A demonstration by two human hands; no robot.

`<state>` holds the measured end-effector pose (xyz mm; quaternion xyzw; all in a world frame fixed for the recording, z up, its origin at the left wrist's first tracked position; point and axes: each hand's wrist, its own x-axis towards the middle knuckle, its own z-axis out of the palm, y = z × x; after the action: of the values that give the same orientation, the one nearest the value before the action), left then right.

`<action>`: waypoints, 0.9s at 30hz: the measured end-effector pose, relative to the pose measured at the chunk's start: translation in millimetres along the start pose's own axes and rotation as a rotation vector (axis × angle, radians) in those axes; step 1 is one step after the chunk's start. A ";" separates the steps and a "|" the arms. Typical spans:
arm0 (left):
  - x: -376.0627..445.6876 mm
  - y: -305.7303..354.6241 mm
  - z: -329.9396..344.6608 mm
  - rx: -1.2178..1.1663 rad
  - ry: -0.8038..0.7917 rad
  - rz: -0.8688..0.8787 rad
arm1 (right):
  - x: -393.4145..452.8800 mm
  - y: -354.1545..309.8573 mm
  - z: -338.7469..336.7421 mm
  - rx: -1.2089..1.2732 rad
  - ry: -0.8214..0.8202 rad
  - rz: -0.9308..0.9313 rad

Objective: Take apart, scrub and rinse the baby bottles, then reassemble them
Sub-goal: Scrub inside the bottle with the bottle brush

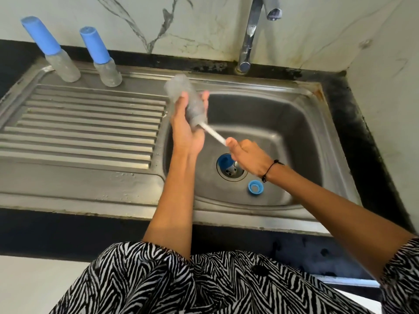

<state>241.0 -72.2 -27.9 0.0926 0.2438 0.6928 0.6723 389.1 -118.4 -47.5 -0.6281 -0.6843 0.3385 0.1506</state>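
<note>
Clear plastic was what you had in your left hand [184, 132]: the open bottle [184, 99], tipped with its base toward the back-left rim of the sink [301, 123] and its mouth pointing down toward you, fingers and thumb curled round its lower half. Your right hand [246, 156] was closed round the white brush handle [214, 133], and the brush head sat well inside the bottle, grey through the wall. Both were blurred, so I judged you were mid-stroke.

You held all of it over the basin's left side, which was right: drips fell into the basin, not onto the ribbed drainer [90, 123]. To do this well, I'd have told you to keep the handle in line with the neck, push until the bristles met the base, and twist as you drew back. A grip nearer the neck would have steadied the mouth.

Two capped bottles [65, 62] [106, 69] stood untouched at the drainer's back edge. One blue ring [255, 188] lay on the basin floor near the front, and another blue piece [223, 162] sat at the drain. The tap [251, 35] showed no water running, so rinsing had not begun.
</note>
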 end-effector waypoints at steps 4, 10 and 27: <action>-4.3 -14.7 -4.3 0.030 0.112 -0.117 | -8.5 2.4 10.2 -0.167 -0.022 0.018; -3.2 -24.7 0.9 0.297 0.175 -0.011 | 2.6 3.1 2.8 -0.383 0.075 0.087; -0.5 -6.2 -4.3 0.039 -0.039 -0.112 | 4.0 6.3 -2.3 0.015 -0.019 0.009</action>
<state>244.6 -73.7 -34.3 0.1055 0.2488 0.6471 0.7129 394.6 -114.1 -50.7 -0.6269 -0.6802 0.3502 0.1471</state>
